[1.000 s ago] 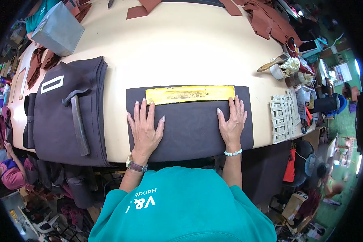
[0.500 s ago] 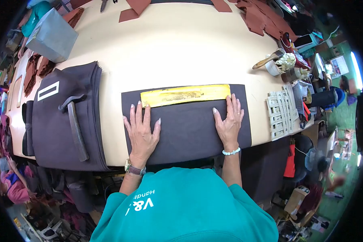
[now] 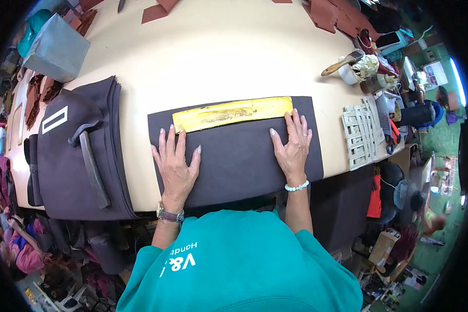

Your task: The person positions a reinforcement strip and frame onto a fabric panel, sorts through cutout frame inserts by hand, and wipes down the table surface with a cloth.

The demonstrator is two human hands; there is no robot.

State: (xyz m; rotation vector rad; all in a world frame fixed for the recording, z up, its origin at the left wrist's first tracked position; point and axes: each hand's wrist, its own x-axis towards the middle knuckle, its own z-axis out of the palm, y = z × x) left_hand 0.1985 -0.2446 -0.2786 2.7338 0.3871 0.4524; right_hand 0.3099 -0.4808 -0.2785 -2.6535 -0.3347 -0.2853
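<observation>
On the pale cream bench (image 3: 135,57), a long yellow strip (image 3: 233,114) is laid along the far edge of a dark rectangular sheet (image 3: 234,156). Its ends are touched by the fingertips of the left hand (image 3: 176,165) and right hand (image 3: 292,150), both spread open, palms down.

Dark sheet (image 3: 234,161) and yellow strip (image 3: 233,113) more slanted, apparently from a turned view

one head-worn camera looks forward and down.

teal shirt (image 3: 244,265), white lettering
</observation>
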